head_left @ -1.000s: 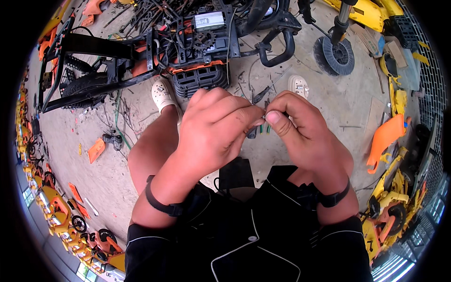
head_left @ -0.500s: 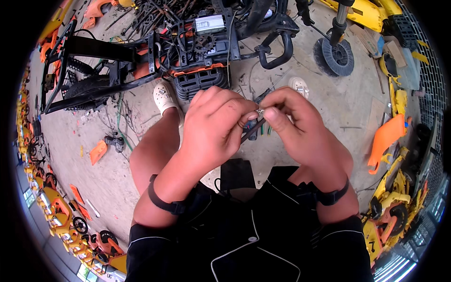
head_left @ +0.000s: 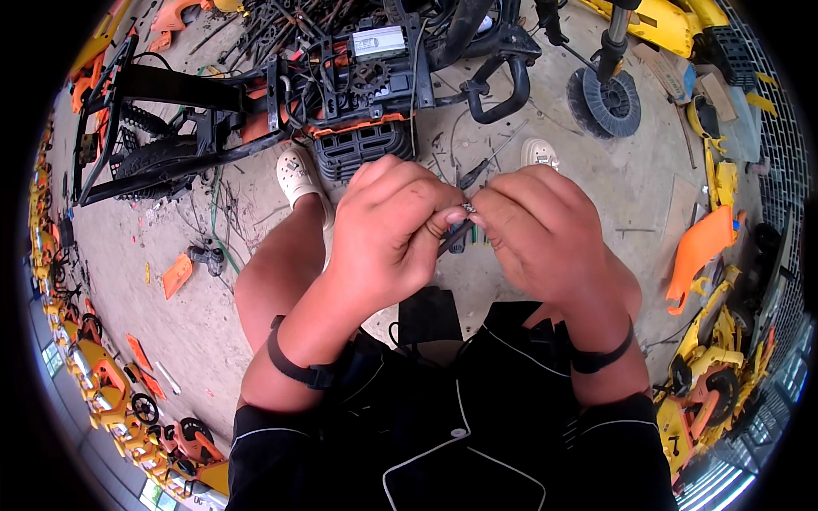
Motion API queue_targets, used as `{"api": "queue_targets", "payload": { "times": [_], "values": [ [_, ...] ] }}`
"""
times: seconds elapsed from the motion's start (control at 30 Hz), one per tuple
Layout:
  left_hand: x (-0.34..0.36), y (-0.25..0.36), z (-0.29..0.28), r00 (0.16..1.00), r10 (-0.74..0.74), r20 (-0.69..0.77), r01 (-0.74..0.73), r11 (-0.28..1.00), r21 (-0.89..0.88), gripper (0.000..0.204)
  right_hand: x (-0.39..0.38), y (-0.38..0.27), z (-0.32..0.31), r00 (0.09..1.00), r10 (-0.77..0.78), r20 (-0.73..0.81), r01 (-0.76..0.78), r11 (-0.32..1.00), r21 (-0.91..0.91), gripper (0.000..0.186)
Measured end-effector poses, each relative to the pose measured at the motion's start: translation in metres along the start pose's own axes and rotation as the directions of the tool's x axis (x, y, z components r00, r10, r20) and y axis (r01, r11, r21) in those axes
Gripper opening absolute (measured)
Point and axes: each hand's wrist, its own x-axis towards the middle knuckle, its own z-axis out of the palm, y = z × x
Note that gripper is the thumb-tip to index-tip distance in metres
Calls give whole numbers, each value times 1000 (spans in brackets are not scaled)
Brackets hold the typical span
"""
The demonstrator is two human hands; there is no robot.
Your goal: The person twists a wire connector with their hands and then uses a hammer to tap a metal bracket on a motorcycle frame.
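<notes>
Both hands meet over the floor between my knees. My left hand (head_left: 388,230) is closed, thumb and forefinger pinching a small shiny metal piece (head_left: 468,208), whose exact kind is too small to make out. From the other side my right hand (head_left: 541,234) pinches the same piece, its fingers curled. A dark rod or tube (head_left: 454,237) slants down from the left fingertips; whether it joins the metal piece is hidden. On the floor beyond the hands lies a screwdriver (head_left: 471,176) with a dark handle. Part of a blue-handled tool (head_left: 458,243) shows below the fingers.
A stripped vehicle frame (head_left: 341,94) with wiring and a black ribbed box (head_left: 362,149) stands ahead. A wheel-like grey disc (head_left: 609,102) is at far right. A power drill (head_left: 207,257) and orange panel (head_left: 177,276) lie left; another orange panel (head_left: 703,255) lies right.
My right hand has turned and its fingers have curled in closer around the small metal piece. The screwdriver beyond now shows more clearly. My left hand has hardly moved.
</notes>
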Motion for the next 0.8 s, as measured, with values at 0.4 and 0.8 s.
{"api": "queue_targets", "payload": {
  "times": [0.4, 0.8],
  "values": [
    [0, -1, -3, 997, -50, 51, 56, 991, -119, 14, 2, -5, 3, 973, 199, 118, -227, 916, 330, 8],
    [4, 0, -12, 995, -31, 98, 32, 999, -7, 26, -5, 6, 5, 908, 396, 135, -411, 784, 466, 10]
  ]
}}
